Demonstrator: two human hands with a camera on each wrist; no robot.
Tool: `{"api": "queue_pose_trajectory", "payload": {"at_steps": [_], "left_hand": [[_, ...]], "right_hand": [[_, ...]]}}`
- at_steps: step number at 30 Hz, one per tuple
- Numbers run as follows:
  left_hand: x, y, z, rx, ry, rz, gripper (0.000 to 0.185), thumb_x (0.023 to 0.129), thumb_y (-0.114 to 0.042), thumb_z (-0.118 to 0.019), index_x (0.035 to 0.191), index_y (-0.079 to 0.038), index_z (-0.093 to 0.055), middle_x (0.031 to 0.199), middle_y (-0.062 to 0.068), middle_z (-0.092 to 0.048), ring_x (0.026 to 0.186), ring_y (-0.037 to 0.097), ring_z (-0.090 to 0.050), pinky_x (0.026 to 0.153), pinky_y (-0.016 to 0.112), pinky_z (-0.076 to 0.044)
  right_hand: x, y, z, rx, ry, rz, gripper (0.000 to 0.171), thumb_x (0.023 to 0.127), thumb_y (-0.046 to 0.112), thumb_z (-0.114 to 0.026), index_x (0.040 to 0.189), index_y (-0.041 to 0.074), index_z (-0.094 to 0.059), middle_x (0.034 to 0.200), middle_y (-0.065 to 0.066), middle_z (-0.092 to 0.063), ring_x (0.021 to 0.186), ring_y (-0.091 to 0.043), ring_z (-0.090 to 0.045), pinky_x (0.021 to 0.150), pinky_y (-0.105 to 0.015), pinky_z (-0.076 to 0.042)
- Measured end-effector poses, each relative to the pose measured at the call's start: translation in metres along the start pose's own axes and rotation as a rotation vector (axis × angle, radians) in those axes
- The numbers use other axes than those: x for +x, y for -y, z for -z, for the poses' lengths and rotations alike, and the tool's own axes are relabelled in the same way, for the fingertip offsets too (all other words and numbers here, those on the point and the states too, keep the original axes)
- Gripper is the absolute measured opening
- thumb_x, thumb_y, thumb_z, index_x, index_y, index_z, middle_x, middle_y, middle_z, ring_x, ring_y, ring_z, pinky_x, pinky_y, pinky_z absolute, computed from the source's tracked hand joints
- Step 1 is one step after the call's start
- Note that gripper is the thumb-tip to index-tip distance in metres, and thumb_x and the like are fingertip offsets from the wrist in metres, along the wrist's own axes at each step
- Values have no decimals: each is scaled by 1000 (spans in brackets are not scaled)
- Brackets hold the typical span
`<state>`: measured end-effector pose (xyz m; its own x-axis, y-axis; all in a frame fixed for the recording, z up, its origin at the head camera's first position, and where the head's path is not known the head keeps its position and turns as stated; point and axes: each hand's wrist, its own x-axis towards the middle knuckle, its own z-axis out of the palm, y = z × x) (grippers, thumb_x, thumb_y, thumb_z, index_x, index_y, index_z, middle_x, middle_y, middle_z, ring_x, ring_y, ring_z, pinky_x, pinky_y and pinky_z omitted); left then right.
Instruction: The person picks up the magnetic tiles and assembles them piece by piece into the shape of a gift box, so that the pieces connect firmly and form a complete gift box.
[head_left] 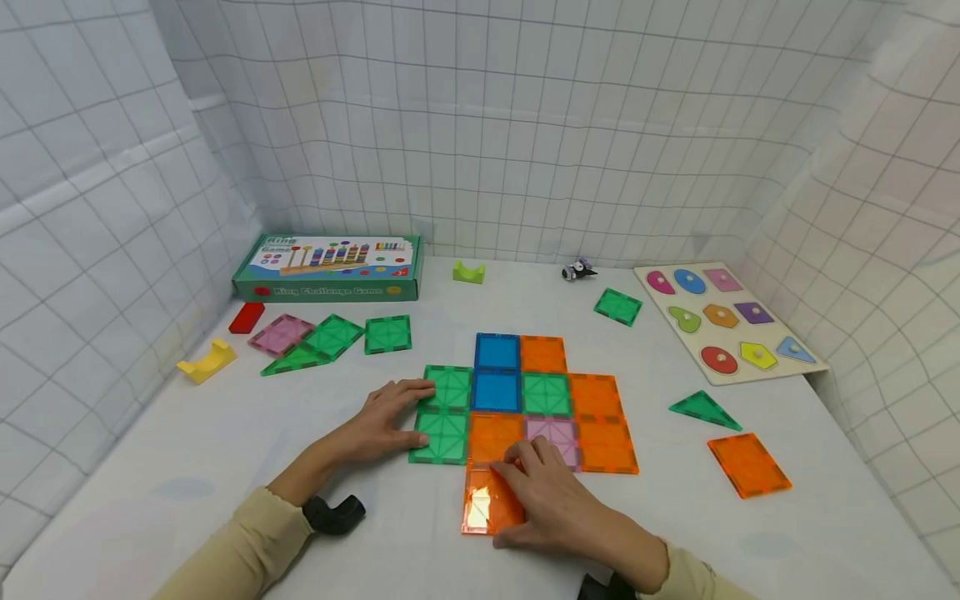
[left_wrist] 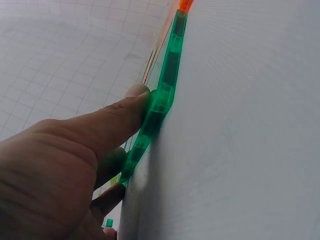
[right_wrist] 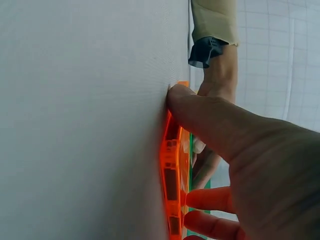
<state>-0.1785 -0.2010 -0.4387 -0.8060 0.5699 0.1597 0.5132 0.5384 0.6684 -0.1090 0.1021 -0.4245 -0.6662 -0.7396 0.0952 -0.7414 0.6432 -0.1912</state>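
Note:
Flat magnetic tiles lie joined in a patch on the white table: two blue tiles (head_left: 497, 390), a pink tile (head_left: 558, 432), a central green tile (head_left: 546, 393) and several orange tiles (head_left: 607, 446). My left hand (head_left: 382, 423) rests its thumb and fingertips on the two green tiles (head_left: 444, 437) at the patch's left side. The nearest orange tile (head_left: 480, 508) is in my right hand (head_left: 558, 504), thumb at its near right corner and fingertips towards its far edge. This tile lies flat against the patch's near side. In the left wrist view, my thumb (left_wrist: 112, 112) touches a green tile's edge.
Loose pink (head_left: 281, 335) and green tiles (head_left: 387, 334) lie at left, near a green game box (head_left: 326, 287) and a yellow curved block (head_left: 206, 362). To the right are a shape puzzle board (head_left: 693, 337), a green triangle (head_left: 705, 408) and an orange tile (head_left: 748, 465).

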Motion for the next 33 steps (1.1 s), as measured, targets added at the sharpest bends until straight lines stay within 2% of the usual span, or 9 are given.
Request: {"api": "queue_pose_trajectory", "payload": {"at_steps": [6, 10, 16, 22, 28, 33], "left_hand": [[-1, 3, 3, 12, -7, -5, 65, 89, -25, -71, 140, 3, -43, 145, 19, -37, 134, 39, -29, 107, 61, -5], [-2, 3, 5, 9, -15, -5, 64, 88, -24, -71, 140, 3, -43, 145, 19, -36, 134, 39, -28, 108, 61, -5], [-4, 2, 4, -3, -12, -3, 65, 88, -24, -71, 140, 3, -43, 146, 19, -37, 135, 39, -28, 108, 60, -6], [-5, 3, 5, 12, -26, -3, 63, 90, -25, -69, 140, 2, -43, 145, 19, -38, 134, 39, -29, 107, 61, -5], [-5, 1, 2, -6, -10, -7, 63, 90, -25, -69, 140, 3, -43, 145, 20, -37, 135, 38, -29, 108, 61, -5], [-3, 1, 0, -1, -4, -9, 63, 90, -25, -69, 140, 3, -43, 145, 18, -39, 135, 37, -29, 108, 61, -4]], "right_hand": [[3, -6, 2, 65, -1, 6, 78, 75, 61, -72, 131, 10, -57, 116, -1, -45, 104, -18, -37, 85, -30, -39], [20, -13, 12, 146, -47, 15, 74, 77, 53, -75, 132, 7, -56, 114, -3, -48, 103, -18, -38, 82, -32, -41], [66, -32, 27, 291, -129, 7, 68, 82, 39, -76, 133, 1, -53, 115, -11, -50, 101, -23, -40, 79, -36, -41], [118, -47, 37, 306, -134, -13, 68, 85, 37, -74, 136, 0, -50, 123, -15, -49, 107, -28, -41, 88, -41, -41], [168, -51, 31, 326, -63, -101, 69, 88, 39, -70, 141, 2, -46, 134, -15, -46, 113, -30, -40, 94, -43, -41], [206, -50, 23, 268, 4, -141, 70, 88, 40, -69, 143, 5, -43, 139, -14, -44, 118, -31, -39, 99, -40, -38]]}}
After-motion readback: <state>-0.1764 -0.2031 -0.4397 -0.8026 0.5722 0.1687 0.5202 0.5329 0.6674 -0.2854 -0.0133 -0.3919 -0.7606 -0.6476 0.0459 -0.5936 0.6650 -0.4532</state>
